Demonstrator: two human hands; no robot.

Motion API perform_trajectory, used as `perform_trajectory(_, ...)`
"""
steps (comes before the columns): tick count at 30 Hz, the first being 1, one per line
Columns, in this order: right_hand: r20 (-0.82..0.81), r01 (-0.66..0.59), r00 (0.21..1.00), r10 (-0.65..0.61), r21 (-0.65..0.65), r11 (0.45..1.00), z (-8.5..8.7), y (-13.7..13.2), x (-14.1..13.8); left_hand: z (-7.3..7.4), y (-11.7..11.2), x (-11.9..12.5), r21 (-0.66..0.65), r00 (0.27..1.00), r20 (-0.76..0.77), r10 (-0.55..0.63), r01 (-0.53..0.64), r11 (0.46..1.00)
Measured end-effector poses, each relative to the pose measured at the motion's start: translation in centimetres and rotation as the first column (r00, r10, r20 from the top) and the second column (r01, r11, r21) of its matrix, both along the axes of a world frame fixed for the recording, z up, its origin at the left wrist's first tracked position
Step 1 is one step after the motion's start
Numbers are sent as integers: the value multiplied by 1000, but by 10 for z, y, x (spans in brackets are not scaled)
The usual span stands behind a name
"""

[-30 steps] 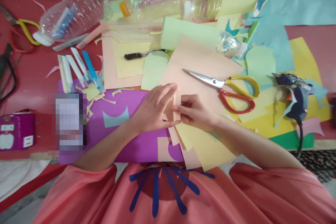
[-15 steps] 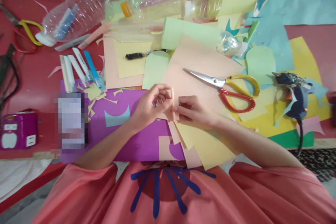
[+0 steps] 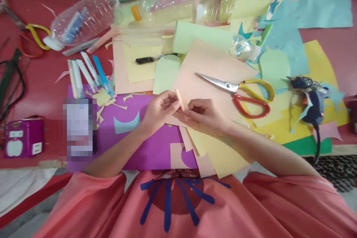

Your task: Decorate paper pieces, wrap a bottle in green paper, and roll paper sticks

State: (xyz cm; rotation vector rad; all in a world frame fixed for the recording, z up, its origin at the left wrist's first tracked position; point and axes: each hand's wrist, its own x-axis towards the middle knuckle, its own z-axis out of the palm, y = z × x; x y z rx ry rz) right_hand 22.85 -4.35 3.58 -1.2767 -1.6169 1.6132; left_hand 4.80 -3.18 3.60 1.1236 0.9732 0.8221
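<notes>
A thin rolled tube of peach paper (image 3: 179, 98) stands tilted between my two hands above a peach sheet (image 3: 212, 70). My left hand (image 3: 160, 109) has its fingers curled and pinches the tube from the left. My right hand (image 3: 203, 113) pinches the tube's lower end from the right. Both hands hover over the edge of a purple sheet (image 3: 134, 137) and several overlapping yellow and peach sheets. Scissors with yellow and red handles (image 3: 240, 91) lie just right of my right hand.
A blue glue gun (image 3: 311, 98) lies at the right. Empty plastic bottles (image 3: 80, 18) lie along the back, with a black marker (image 3: 150, 59) and several rolled paper sticks (image 3: 89, 72) at the left. A purple box (image 3: 22, 137) and a blurred object (image 3: 79, 128) sit near the left edge.
My left hand has gone from flat fingers over the tube to a curled pinch. The tube has tipped from upright to slanted, and both hands have risen slightly.
</notes>
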Motion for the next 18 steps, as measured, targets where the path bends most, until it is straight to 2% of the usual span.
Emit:
perform_trajectory(4,6,-3,1000,3,-31,1000,-3,-2,1,-5,1,1,-76,1000,2,-23,23,997)
perform_trajectory(7,57,2,998,-1,-17,1000,0,2,4,-4,3,1,-97,1000,6,11,-10,995)
perform_trajectory(10,239,6,971,-28,93,996,15,9,15,-2,4,1,-130,999,15,52,-50,990)
perform_trajectory(13,379,34,919,-106,190,981,42,9,39,-2,6,1,-144,997,13,72,-69,987)
perform_trajectory(15,502,115,839,-211,215,970,58,3,67,-3,7,1,-146,997,6,79,-78,986)
perform_trajectory(16,574,182,766,-289,237,954,64,-3,85,-4,7,0,-147,997,0,80,-79,986)
perform_trajectory(17,653,254,661,-370,270,929,67,-9,105,-5,8,0,-145,997,-4,78,-78,986)
perform_trajectory(18,744,334,506,-437,298,894,67,-17,127,-5,8,0,-142,997,-7,75,-75,987)
